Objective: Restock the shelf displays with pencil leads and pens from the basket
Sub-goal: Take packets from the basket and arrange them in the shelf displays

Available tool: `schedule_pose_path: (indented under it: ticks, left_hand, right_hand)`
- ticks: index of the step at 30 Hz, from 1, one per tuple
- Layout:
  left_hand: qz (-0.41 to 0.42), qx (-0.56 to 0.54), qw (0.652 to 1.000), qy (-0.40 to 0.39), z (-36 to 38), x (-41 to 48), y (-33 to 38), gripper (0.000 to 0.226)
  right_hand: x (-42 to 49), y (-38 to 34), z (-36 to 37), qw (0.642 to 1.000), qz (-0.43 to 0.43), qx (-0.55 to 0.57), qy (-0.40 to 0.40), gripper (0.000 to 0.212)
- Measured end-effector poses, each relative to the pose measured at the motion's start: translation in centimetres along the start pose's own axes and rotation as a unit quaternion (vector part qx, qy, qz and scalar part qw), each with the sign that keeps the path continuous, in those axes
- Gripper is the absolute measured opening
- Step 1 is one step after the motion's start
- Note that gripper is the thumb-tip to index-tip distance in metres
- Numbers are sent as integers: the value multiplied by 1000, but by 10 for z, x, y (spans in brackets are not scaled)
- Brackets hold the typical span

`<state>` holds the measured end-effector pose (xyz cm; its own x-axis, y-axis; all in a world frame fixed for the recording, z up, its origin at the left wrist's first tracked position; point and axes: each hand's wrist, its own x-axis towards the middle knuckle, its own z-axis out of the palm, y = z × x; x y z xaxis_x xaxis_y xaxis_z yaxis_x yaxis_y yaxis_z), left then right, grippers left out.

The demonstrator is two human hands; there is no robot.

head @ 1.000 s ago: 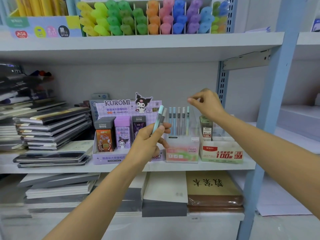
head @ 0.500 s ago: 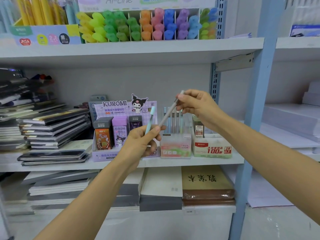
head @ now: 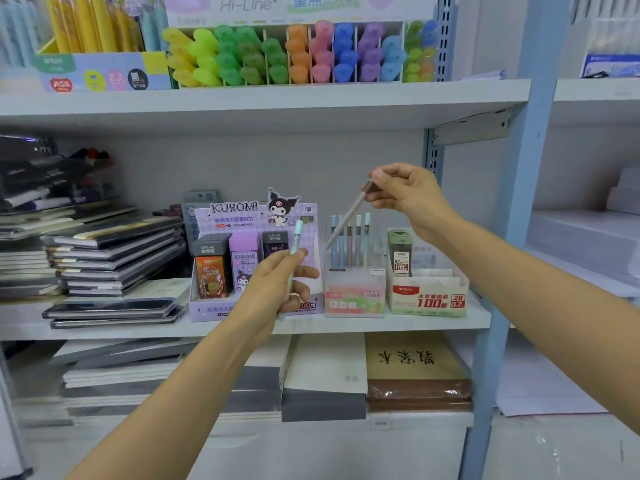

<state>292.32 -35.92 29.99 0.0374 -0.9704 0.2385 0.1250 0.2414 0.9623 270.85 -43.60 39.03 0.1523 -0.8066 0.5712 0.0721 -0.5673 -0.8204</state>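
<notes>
My left hand (head: 277, 289) grips a mint-green pen (head: 295, 239) upright in front of the purple Kuromi lead display (head: 242, 216). My right hand (head: 407, 192) pinches the top end of a grey-brown pen (head: 346, 220), which slants down to the left with its tip over the clear Fruit Soda pen box (head: 355, 299). Several pastel pens (head: 360, 240) stand upright in that box. To its right sits a white 2B 0.7 lead box (head: 427, 299) with dark lead cases (head: 400, 251). No basket shows in the view.
Stacked notebooks (head: 114, 258) fill the left of the middle shelf (head: 346, 325). Coloured highlighters (head: 298, 53) line the shelf above. Paper pads (head: 415, 368) lie on the shelf below. A blue upright post (head: 509, 237) stands just right of my right arm.
My right hand took the grey-brown pen out of my left hand and moved it right, over the clear pen box. My left hand now keeps only the mint-green pen.
</notes>
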Motion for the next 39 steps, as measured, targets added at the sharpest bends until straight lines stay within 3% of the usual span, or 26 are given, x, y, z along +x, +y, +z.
schedule_pose_path:
  ticks: [7,14,20,26,34,39]
  left_hand:
    - [32,17,999,-6,-9,1,-9,27]
    - [53,39,998,-12,-13,7,-16,24]
    - [59,38,997,-18,-18,11,-22,23]
    - [58,31,998,-23,-15,11,-23,23]
    - [58,28,998,-28,-17,9,-23,22]
    - [56,23,998,-30,-20,8,-23,22]
  right_hand:
    - [19,27,10,985,-20,-164,40,15]
    - [33,59,37,961,-35,-275,6,14]
    - [41,57,27,950,-19,-310,-20,13]
    - [39,55,33,961,2,-271,-47,18]
    - [48,63,43,929,-4,-370,-29,28]
    - [50,61,41,941,1,-338,-27,25]
